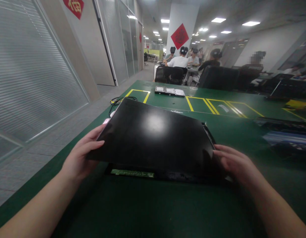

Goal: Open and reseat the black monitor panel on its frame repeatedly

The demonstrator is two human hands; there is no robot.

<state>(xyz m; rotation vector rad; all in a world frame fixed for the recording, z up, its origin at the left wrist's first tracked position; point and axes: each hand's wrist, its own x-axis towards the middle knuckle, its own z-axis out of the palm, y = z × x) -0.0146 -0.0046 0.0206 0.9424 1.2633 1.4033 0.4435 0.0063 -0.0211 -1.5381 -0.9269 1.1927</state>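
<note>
A large glossy black panel (153, 132) is tilted up at its near edge above a black chassis on the green table (148, 211). A green circuit board strip (132, 173) shows under the raised edge. My left hand (81, 155) grips the panel's near-left corner, thumb on top. My right hand (235, 163) holds the near-right edge, fingers against its side.
Several hard drives (169, 91) lie at the far side inside yellow floor-tape boxes (212, 105). Black cables (119, 99) sit at the far left edge. Dark equipment (286, 132) lies to the right. Several people sit at desks beyond; a glass wall runs along the left.
</note>
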